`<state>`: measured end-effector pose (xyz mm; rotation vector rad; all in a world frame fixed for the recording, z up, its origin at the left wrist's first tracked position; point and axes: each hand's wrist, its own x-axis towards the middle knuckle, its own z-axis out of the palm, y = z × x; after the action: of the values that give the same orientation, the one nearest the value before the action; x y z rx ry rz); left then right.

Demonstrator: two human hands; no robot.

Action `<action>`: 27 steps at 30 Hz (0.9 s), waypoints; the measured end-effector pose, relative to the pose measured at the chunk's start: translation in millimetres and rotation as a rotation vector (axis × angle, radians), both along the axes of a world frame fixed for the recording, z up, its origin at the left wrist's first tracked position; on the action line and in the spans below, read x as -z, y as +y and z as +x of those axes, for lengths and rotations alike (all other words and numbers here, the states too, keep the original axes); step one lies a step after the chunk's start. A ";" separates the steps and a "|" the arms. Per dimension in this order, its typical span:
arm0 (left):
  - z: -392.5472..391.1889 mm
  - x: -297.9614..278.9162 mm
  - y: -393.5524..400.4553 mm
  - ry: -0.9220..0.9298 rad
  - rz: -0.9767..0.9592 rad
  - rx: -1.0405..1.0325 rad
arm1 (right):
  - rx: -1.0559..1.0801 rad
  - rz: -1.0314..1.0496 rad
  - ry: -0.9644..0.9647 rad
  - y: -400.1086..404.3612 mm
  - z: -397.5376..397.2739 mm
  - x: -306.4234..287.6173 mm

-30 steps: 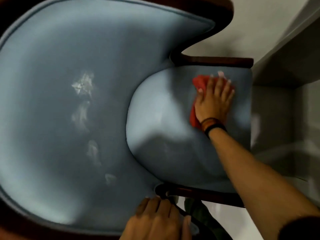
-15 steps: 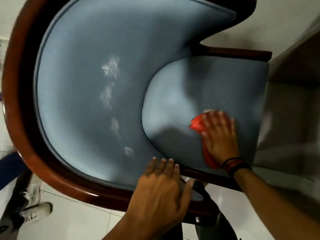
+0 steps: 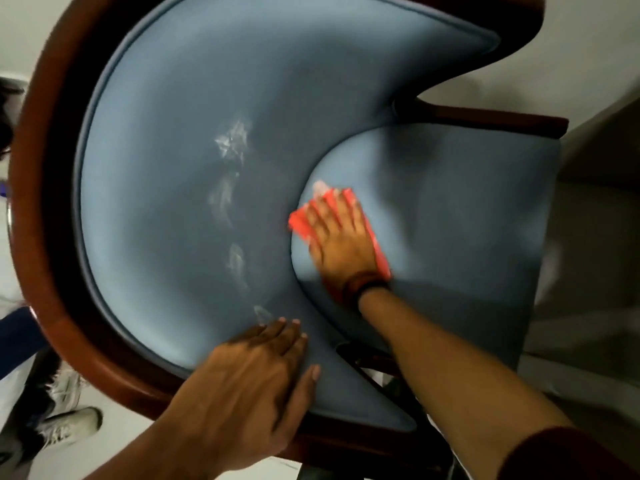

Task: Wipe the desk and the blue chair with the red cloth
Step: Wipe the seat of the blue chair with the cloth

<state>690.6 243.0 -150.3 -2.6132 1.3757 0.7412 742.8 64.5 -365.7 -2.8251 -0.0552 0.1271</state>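
Right now, step: I am wiping the seat of the blue chair; no desk shows in this view.
Cloth location: the red cloth lies flat on the seat cushion, close to the curved seam where the seat meets the backrest, mostly hidden under my palm.
Cloth handling: I judge it thin, light and limp, so it will bunch or slip out unless pressure keeps it spread; best held by pinning it under the whole palm, not by pinching an edge.
Right hand: my right hand is flat, fingers extended and slightly fanned, pressed down on the cloth, fingertips pointing toward the backrest; dark bands sit at the wrist.
Right arm: the forearm reaches in from the lower right, crossing the near armrest.
Left hand: my left hand lies empty and fingers spread on the near padded arm of the chair, apparently bracing it.
Backrest: pale scuffed patches mark the upholstery, well apart from the cloth.
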 end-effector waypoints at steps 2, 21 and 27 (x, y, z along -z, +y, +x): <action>0.6 -3.1 -1.2 0.029 0.012 0.017 | -0.149 0.013 0.038 -3.8 -66.1 3.5; -2.4 -4.4 -2.7 0.134 0.102 -0.127 | -0.286 -0.086 -0.006 -5.4 -62.8 4.3; -5.9 -13.0 -6.3 0.079 0.059 -0.103 | 0.196 -0.064 0.167 -114.6 -206.4 -4.8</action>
<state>684.7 236.6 -137.3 -2.6520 1.2254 0.8937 536.4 -50.2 -360.9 -2.8523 0.2663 0.3239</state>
